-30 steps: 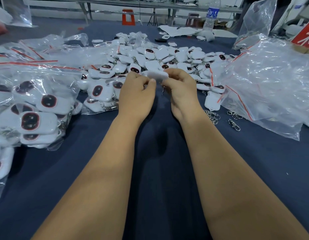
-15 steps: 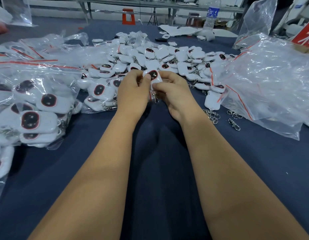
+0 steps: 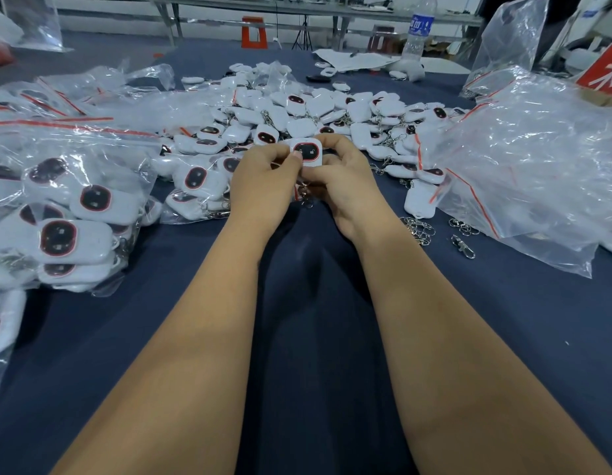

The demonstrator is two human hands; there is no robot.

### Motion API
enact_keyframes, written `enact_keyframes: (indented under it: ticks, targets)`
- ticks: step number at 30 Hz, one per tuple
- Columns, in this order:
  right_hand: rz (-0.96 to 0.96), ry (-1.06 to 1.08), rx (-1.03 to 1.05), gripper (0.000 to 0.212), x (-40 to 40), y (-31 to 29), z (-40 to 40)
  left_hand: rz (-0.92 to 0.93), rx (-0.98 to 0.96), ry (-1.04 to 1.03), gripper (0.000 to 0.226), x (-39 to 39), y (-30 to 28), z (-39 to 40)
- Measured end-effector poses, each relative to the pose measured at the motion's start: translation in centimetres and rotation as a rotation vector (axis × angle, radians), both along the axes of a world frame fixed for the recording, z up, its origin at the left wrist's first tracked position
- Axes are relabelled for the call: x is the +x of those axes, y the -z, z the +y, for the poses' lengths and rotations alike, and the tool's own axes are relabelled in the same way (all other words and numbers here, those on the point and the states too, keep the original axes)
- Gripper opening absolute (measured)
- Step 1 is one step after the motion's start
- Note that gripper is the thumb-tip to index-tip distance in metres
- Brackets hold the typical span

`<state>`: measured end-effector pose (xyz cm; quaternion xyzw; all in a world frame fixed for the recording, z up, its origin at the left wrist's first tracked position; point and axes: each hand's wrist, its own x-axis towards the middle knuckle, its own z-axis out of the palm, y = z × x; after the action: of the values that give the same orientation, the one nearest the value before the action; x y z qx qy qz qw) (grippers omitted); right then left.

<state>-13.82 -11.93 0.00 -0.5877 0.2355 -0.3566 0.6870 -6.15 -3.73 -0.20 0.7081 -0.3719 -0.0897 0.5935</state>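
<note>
- A small white square plastic key fob (image 3: 306,153), with a dark, red-rimmed button panel facing up, is being held just above the dark blue cloth-covered tabletop (image 3: 503,320).
- It is being pinched from both sides. The left hand (image 3: 263,180) is being curled against its left edge, and the right hand (image 3: 345,176) is being wrapped round its right side and top corner.
- A metal key ring (image 3: 305,195) is being let dangle below the fob, between the hands.
- A heap of loose white fobs (image 3: 314,108) is being carried by the tabletop just behind.
- Clear red-striped plastic bags of fobs (image 3: 68,217) are being shown to the left.
- A crumpled clear bag (image 3: 524,159) is being shown to the right, with loose metal rings (image 3: 417,229) beside it.
</note>
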Motion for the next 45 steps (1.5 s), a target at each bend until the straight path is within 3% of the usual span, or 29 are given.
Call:
enact_keyframes:
  ticks: [6, 13, 19, 31, 45]
  targets:
    - [0.018, 0.007, 0.004, 0.036, -0.24, -0.24, 0.25, -0.017, 0.012, -0.021, 0.019, -0.16, 0.12, -0.25]
    - [0.006, -0.002, 0.021, 0.022, -0.24, -0.47, 0.42, -0.089, 0.062, -0.037, 0.027, -0.05, 0.31, -0.57]
    - [-0.015, -0.006, 0.064, 0.024, -0.31, -0.55, 0.33, -0.130, 0.078, -0.057, 0.028, -0.02, 0.44, -0.66]
    - [0.047, 0.053, -0.049, 0.025, -0.24, -0.18, 0.32, -0.038, 0.049, -0.053, 0.021, -0.40, 0.17, -0.50]
    - [0.006, 0.030, -0.026, 0.024, -0.14, -0.37, 0.57, 0.063, 0.036, -0.025, 0.019, -0.88, -0.42, 0.06]
